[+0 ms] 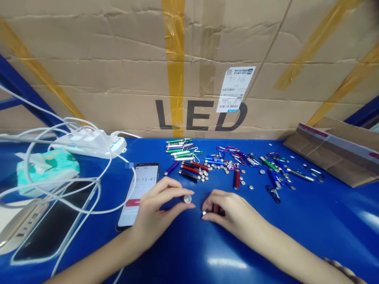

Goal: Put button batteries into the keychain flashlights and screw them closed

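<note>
My left hand [161, 205] pinches a small round silver piece [187, 198] between thumb and fingertips, its round face toward me. Whether it is a button cell or the end of a small torch, I cannot tell. To its right, my right hand [227, 207] has its fingers curled and thumb closed on a tiny shiny silver piece [204, 213], mostly hidden. The hands are a short gap apart, over the blue table. Beyond them lie mini torches in black and red [190, 169], a red torch [237, 179] standing out alone, and scattered button cells [251, 187].
A phone [142, 173] showing a timer lies under my left wrist. White cables [97, 181], a power strip [89, 142], a tissue pack [47, 169] and a second phone [56, 221] fill the left. Carabiner torches [274, 177] and an open carton [334, 154] are right; a large LED box [133, 79] stands behind.
</note>
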`<state>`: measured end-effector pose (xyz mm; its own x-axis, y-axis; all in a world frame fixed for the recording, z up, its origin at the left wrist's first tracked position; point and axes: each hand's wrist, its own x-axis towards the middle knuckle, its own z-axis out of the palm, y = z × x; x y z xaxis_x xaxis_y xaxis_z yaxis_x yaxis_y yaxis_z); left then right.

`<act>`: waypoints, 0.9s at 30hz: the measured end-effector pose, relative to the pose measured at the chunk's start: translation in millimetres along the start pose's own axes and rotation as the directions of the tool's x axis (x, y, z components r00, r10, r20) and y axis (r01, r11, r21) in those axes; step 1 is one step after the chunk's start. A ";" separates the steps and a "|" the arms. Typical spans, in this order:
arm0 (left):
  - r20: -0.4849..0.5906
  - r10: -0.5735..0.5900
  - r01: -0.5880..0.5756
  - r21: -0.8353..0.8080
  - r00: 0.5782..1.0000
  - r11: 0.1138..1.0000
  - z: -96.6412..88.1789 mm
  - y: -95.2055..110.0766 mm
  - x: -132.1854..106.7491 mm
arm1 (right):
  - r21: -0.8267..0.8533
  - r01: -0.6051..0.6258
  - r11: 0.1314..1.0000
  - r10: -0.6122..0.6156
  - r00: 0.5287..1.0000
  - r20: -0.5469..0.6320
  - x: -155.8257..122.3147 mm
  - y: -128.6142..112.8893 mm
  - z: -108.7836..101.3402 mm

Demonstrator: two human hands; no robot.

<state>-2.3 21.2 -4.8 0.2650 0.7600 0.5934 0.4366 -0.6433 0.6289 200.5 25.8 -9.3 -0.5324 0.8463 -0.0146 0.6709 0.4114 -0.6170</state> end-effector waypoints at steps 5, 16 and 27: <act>-0.020 0.038 -0.038 0.008 0.999 0.999 1.6 -2.4 -0.3 | -0.080 -0.026 0.996 0.029 0.999 0.031 2.2 2.9 -0.2; 0.060 -0.082 0.089 -0.123 0.995 0.988 0.1 2.2 1.4 | -0.055 0.262 0.963 -0.256 0.962 0.096 13.4 5.9 -11.4; 0.138 -0.135 0.142 -0.047 0.981 0.989 -3.6 12.3 -1.2 | -0.218 0.482 0.849 -0.524 0.711 -0.468 11.3 -0.6 -17.1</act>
<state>-0.3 12.0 4.0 0.3202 0.8452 0.4280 0.4290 -0.5321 0.7299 202.9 40.9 4.3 -0.4887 0.5447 0.6815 0.4251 0.8308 -0.3592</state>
